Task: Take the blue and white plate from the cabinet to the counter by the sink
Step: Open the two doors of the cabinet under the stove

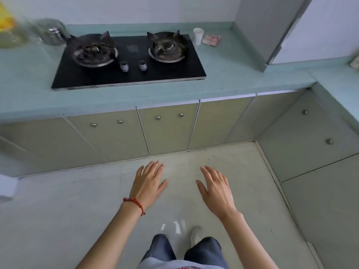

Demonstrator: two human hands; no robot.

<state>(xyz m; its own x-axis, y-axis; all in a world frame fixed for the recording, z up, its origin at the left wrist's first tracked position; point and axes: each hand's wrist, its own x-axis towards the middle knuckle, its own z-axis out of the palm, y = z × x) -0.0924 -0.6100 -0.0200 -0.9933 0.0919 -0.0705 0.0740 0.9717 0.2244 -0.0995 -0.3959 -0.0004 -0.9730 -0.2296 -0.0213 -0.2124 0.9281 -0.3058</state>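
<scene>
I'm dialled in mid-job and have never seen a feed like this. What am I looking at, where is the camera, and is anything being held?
There is one picture, taken by a wide-angle camera worn on a person's head, looking forward and down. No machine is involved: the two bare arms reaching up from the bottom belong to that person. The left hand, with a red bracelet at the wrist, and the right hand are both open, fingers spread, over the floor. Neither holds anything.

Ahead is a pale green counter with a black two-burner stove set in it. Right of the stove stand a white cup and a small red and white packet. At the far left is a metal pot, blurred. Below the counter, the cabinet doors are all closed. No plate and no sink are in view.
</scene>
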